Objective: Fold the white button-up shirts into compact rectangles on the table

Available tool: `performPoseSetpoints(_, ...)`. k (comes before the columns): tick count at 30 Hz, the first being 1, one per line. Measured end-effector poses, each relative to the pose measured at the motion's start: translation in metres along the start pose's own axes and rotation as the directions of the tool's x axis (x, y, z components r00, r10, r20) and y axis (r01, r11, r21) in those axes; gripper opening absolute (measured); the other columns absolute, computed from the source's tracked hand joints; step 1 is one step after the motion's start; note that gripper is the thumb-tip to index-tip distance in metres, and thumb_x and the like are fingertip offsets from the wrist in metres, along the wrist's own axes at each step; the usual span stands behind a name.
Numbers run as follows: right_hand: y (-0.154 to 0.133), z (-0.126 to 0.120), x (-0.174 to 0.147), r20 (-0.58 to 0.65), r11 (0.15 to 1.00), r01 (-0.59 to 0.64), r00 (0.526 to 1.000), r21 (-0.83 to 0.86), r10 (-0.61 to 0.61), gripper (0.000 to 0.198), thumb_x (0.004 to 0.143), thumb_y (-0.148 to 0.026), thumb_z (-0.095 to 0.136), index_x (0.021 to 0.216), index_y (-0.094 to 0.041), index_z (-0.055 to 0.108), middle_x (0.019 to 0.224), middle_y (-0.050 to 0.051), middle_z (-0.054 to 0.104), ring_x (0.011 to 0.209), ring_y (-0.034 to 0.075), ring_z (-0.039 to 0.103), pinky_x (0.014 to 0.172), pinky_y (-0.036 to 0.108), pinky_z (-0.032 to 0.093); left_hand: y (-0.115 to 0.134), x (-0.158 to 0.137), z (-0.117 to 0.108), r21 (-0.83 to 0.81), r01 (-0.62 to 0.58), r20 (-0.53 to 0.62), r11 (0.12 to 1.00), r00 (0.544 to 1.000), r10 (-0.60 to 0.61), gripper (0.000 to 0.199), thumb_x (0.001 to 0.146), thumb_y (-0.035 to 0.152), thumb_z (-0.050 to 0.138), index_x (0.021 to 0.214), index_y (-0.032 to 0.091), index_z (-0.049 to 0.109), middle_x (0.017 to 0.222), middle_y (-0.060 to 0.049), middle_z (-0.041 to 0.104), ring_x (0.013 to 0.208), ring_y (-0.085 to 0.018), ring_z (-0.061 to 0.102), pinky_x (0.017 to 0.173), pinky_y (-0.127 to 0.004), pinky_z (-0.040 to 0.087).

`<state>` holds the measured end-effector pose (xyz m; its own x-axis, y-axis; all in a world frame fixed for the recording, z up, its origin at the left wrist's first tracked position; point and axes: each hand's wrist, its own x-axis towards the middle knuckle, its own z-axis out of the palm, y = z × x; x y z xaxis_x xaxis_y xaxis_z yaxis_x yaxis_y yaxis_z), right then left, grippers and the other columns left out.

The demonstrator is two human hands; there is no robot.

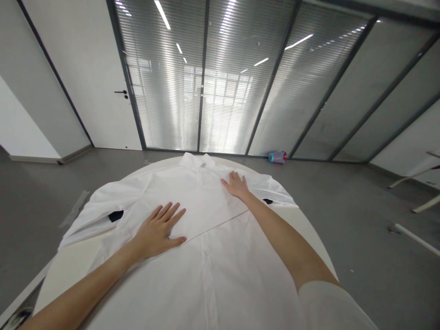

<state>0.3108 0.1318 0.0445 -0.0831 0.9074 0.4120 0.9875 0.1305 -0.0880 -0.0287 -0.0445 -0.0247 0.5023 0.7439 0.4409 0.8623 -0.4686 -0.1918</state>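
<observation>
The white shirt (199, 197) lies spread on the table (308, 231), collar (193, 160) near the far edge, left hand (156, 233) and right hand (237, 185) flat on it, fingers splayed, grasping nothing; laying-out seems mostly done, sleeve (115, 195) wrinkles perhaps left to smooth

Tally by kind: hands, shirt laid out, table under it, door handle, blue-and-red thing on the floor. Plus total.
Hands: 2 (left hand, right hand)
White shirt: 1
Table: 1
Door handle: 1
Blue-and-red thing: 1
Total: 6
</observation>
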Motion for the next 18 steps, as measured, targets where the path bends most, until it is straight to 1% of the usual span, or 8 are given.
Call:
performPoseSetpoints(3, 0.013, 0.003, 0.013, -0.001, 1.000, -0.027, 1.000, -0.011, 0.027, 0.091, 0.095, -0.071, 0.007, 0.160, -0.008, 0.015, 0.166, 0.015, 0.009, 0.154, 0.027, 0.006, 0.122, 0.054, 0.006, 0.000, 0.000, 0.000, 0.009, 0.003, 0.009, 1.000, 1.000, -0.003, 0.085, 0.088, 0.076, 0.042, 0.158, 0.030, 0.029, 0.164, -0.004, 0.020, 0.151, -0.033, 0.021, 0.122, -0.050, 0.016)
performPoseSetpoints(6, 0.024, 0.002, 0.023, 0.021, 0.999, -0.043, 0.999, 0.027, 0.042, 0.090, 0.096, -0.071, 0.008, 0.160, -0.008, 0.013, 0.167, 0.014, 0.006, 0.154, 0.028, 0.008, 0.121, 0.053, 0.014, 0.000, 0.000, -0.001, 0.017, -0.002, 0.011, 1.000, 1.000, 0.002, 0.086, 0.088, 0.077, 0.041, 0.158, 0.030, 0.029, 0.164, -0.005, 0.020, 0.151, -0.033, 0.021, 0.122, -0.050, 0.017)
performPoseSetpoints(9, 0.027, 0.002, 0.025, -0.016, 0.999, -0.029, 0.999, 0.029, 0.030, 0.086, 0.098, -0.067, 0.009, 0.159, -0.007, 0.015, 0.167, 0.014, 0.007, 0.153, 0.029, 0.012, 0.120, 0.052, 0.019, -0.001, 0.000, 0.000, 0.027, -0.006, 0.000, 1.000, 1.000, 0.006, 0.085, 0.088, 0.077, 0.041, 0.158, 0.030, 0.030, 0.164, -0.005, 0.021, 0.151, -0.033, 0.022, 0.122, -0.050, 0.018)
performPoseSetpoints(12, 0.029, 0.002, 0.015, -0.039, 1.000, 0.008, 0.999, -0.002, -0.008, 0.086, 0.098, -0.066, 0.009, 0.159, -0.006, 0.017, 0.166, 0.016, 0.008, 0.153, 0.030, 0.011, 0.121, 0.051, 0.017, -0.002, 0.000, 0.002, 0.029, -0.005, -0.008, 1.000, 1.000, 0.005, 0.085, 0.088, 0.077, 0.042, 0.157, 0.030, 0.030, 0.164, -0.005, 0.022, 0.151, -0.033, 0.022, 0.122, -0.050, 0.019)
performPoseSetpoints(15, 0.035, -0.001, -0.005, 0.019, 0.998, 0.064, 0.998, -0.009, -0.063, 0.087, 0.098, -0.067, 0.010, 0.159, -0.005, 0.018, 0.166, 0.018, 0.006, 0.154, 0.028, 0.010, 0.122, 0.048, 0.016, -0.003, 0.000, 0.005, 0.016, -0.009, -0.020, 1.000, 1.000, 0.010, 0.085, 0.088, 0.077, 0.042, 0.157, 0.030, 0.031, 0.164, -0.005, 0.023, 0.151, -0.034, 0.023, 0.121, -0.051, 0.019)
performPoseSetpoints(18, 0.045, -0.006, -0.034, 0.074, 0.992, 0.118, 0.991, -0.034, -0.116, 0.088, 0.098, -0.068, 0.012, 0.158, -0.005, 0.019, 0.166, 0.019, 0.008, 0.154, 0.027, 0.011, 0.123, 0.046, 0.016, -0.005, 0.000, 0.007, 0.005, -0.013, -0.036, 1.000, 0.999, 0.013, 0.084, 0.088, 0.077, 0.043, 0.157, 0.031, 0.031, 0.163, -0.005, 0.024, 0.150, -0.033, 0.023, 0.122, -0.050, 0.018)
